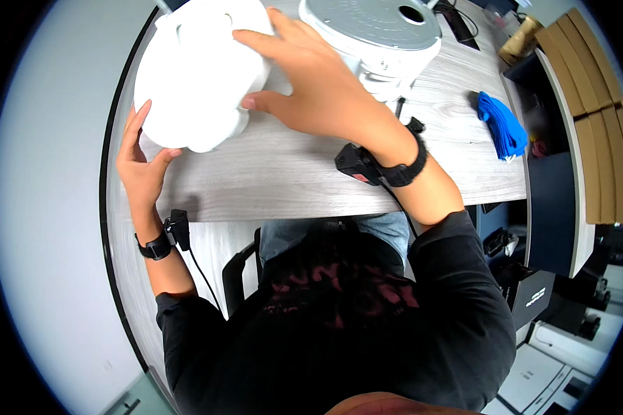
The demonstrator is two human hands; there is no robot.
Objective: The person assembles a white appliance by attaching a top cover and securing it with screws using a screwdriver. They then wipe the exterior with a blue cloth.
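Note:
A large, smooth, rounded white plastic body [194, 76] is at the upper left, over the desk, its details washed out by glare. My left hand [142, 166] grips its lower left edge, thumb underneath and fingers up the side. On its right side, my right hand [318, 86] braces it with thumb and fingers spread apart. Just right of it stands a round white appliance [387, 59] with a grey top [367, 17] and a dark round hole; my right forearm passes in front. Each wrist wears a black strap with a small black box.
A folded blue cloth [503, 128] lies on the right of the grey wood-grain desk [284, 183]. Beyond the right edge are a dark shelf unit [554, 187] and brown cardboard boxes [595, 124]. Black cables [464, 24] lie at the back. A pale wall [41, 200] borders the left.

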